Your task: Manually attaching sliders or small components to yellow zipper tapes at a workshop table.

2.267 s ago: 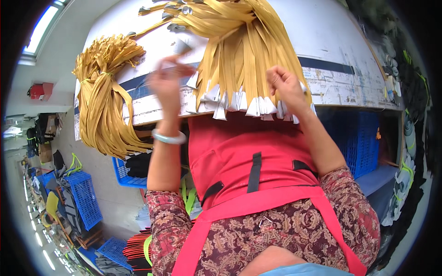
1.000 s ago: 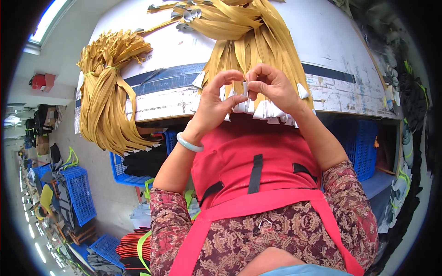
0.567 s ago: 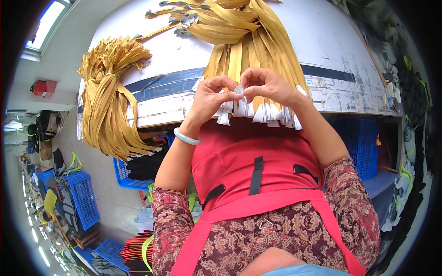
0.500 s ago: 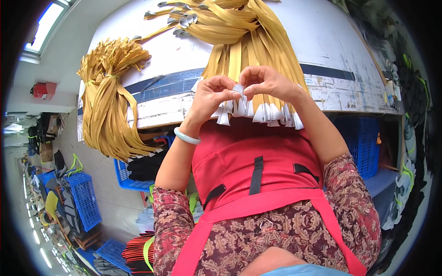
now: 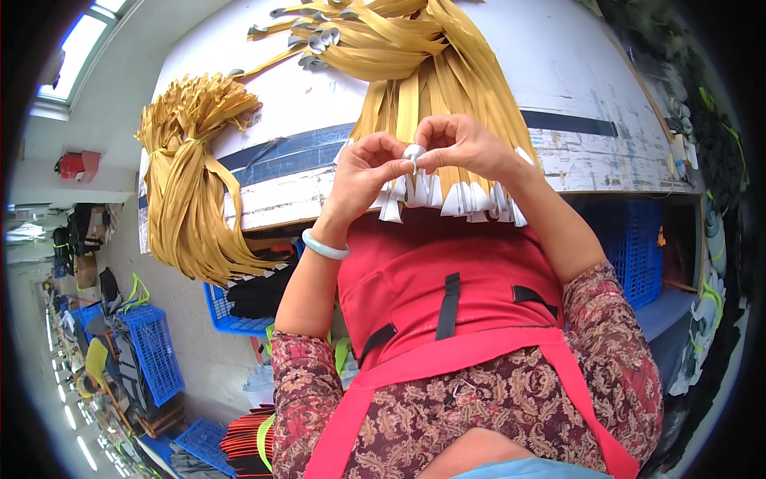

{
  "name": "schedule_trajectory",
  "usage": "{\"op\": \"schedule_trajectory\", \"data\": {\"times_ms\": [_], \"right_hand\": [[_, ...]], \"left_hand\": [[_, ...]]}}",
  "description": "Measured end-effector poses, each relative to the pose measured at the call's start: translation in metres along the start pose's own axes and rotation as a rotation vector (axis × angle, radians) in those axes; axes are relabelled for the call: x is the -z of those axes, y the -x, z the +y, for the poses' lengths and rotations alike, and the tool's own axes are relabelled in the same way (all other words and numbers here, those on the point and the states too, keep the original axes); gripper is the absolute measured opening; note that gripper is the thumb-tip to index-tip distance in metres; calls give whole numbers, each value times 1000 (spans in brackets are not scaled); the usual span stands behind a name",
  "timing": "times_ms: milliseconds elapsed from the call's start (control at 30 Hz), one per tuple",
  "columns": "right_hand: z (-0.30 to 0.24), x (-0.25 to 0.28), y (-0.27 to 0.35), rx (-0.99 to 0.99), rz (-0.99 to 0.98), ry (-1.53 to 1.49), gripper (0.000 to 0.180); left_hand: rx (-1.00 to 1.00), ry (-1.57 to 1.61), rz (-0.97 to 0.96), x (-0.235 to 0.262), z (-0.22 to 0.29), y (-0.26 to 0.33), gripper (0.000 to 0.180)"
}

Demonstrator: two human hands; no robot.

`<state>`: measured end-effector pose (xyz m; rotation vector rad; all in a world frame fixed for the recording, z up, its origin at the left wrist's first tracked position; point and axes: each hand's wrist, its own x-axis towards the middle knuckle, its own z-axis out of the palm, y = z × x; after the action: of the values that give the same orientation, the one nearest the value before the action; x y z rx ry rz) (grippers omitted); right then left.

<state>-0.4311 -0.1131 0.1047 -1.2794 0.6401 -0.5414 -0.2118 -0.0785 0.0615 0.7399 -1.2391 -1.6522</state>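
Two hands meet at the centre of the view, just past the near edge of the white surface point(image 5: 558, 72): the left hand point(image 5: 363, 172) and the right hand point(image 5: 463, 144) each have the fingers pinched together on one white end tab point(image 5: 413, 152) of a yellow strap, held between both sets of fingertips. That tab belongs to the strap bundle point(image 5: 415, 72) lying from 12 o'clock down to the surface edge, where its row of white tabs hangs over the rim. A second bundle of yellow straps point(image 5: 191, 191), tied near its top, drapes over the surface edge at 9 o'clock. Bundles counted: two. Blue plastic crates counted: at least four. One crate point(image 5: 231, 315) at 8 o'clock below the second bundle holds dark items; another point(image 5: 155, 351) stands at 8 o'clock on the floor, contents not discernible; a third point(image 5: 199, 439) lies at 7 o'clock; a fourth point(image 5: 630, 255) sits under the surface at 3 o'clock. One pale bangle point(image 5: 323, 246) circles the left wrist.
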Motion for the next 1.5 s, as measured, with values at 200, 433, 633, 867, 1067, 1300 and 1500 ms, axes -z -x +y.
{"op": "schedule_trajectory", "data": {"times_ms": [200,433,633,867,1067,1300,1500], "right_hand": [[16,-37,2,325,552,907,11],[29,-32,8,437,473,578,11],[13,-37,14,268,468,328,10],[28,-24,28,125,474,407,20],[55,38,93,-73,732,176,20],[40,-2,63,15,567,371,20],[38,-32,33,148,300,895,17]], "left_hand": [[-328,-591,383,-27,-21,4,8],[-139,-46,215,-18,11,10,20],[-241,-417,143,-9,7,10,7],[-407,-734,142,-15,-4,27,14],[-474,182,680,88,56,21,12],[-345,-377,621,77,10,20,12],[-372,-803,237,-16,-1,33,16]]}}
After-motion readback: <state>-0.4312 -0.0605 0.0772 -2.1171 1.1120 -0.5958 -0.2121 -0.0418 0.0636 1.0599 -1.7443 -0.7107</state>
